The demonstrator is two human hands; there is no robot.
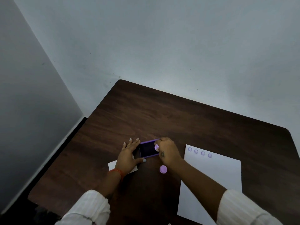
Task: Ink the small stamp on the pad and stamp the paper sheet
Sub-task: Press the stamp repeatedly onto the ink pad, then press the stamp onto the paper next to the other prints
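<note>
Right grip [168, 151] pinching small stamp [156, 147] on pad [148, 149], seemingly touching

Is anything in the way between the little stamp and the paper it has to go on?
Nothing visible blocks it. The right hand holds the small stamp at the ink pad; bare table lies between it and the paper sheet.

- Left hand [128, 155]: long nails w/ pale polish, red-orange thread band [116, 172] round the wrist.
- Right hand [168, 151]: small dark tattoo [162, 154] on the back, near the thumb side.
- Both arms: white ribbed sleeves [88, 207], pushed up well back from the wrists.
</note>
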